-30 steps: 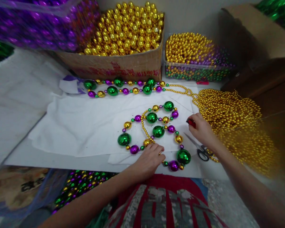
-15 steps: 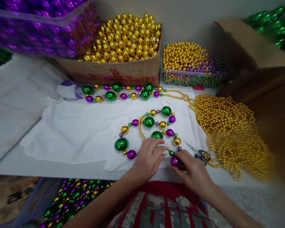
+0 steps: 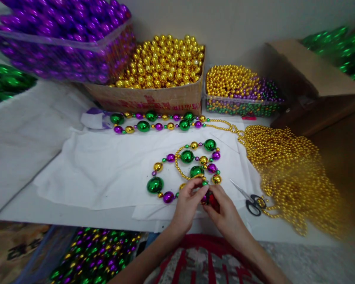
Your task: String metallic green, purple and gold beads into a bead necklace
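A bead necklace of green, purple and gold balls lies looped on the white cloth. At its near end, my left hand pinches the strand by a small green bead. My right hand is closed around a small red and black object, mostly covered by the fingers, so its kind does not show. Both hands almost meet, with a purple bead between them. To the right of my right hand lie black-handled scissors, their blades pointing away to the left.
A second strand stretches along the back, joined to a heap of gold bead chain. Behind stand a carton of gold balls, a clear tub of small beads and a bin of purple balls. Another carton is at right.
My right hand has moved left with the red and black object, up to my left hand. The left fingers now pinch the strand more tightly. The view has tilted up slightly.
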Available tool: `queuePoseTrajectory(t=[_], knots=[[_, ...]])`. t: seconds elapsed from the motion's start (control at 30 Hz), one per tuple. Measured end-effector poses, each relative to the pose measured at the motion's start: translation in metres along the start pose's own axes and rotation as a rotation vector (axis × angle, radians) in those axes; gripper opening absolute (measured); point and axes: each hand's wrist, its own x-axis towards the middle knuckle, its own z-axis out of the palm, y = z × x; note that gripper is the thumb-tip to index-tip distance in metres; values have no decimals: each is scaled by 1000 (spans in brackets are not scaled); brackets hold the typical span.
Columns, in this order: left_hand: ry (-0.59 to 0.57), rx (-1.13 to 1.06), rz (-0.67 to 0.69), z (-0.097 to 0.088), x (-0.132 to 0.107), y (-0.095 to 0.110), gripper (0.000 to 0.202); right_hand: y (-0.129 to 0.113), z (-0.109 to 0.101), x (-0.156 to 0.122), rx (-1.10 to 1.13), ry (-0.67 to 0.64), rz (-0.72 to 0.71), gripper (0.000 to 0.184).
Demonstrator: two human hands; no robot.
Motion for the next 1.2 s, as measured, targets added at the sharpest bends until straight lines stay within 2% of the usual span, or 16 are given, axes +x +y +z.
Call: queuePoseTrajectory(t=[0.07,0.13,0.2,0.3,0.43,0.57,0.7,0.93,1.1,1.2], knots=[[1,-11,-5,-1,1,-3,25,0,-9,-2,103,-53,32,44],[-32,-39,-13,-2,0,-3,24,0,-22,-6,216,-51,117,36],[-94,-79,-10,-4,-2,1,24,-1,-35,-11,340,-16,207,28],[-229,-86,7,-7,-6,15,22,-2,-51,-17,502,5,258,31],[-376,105,15,-5,-4,31,20,-2,-57,-19,595,-53,282,34],[-447,253,-12,4,2,28,18,2,-55,-16,586,-32,310,38],[-460,272,9,11,5,19,17,12,-50,-16,596,24,383,53],[-473,419,226,22,6,22,16,23,-50,-20,634,75,397,51],[-483,337,170,30,6,21,18,24,-55,-25,675,112,327,41],[-465,285,134,27,2,31,19,20,-61,-28,677,110,287,25]])
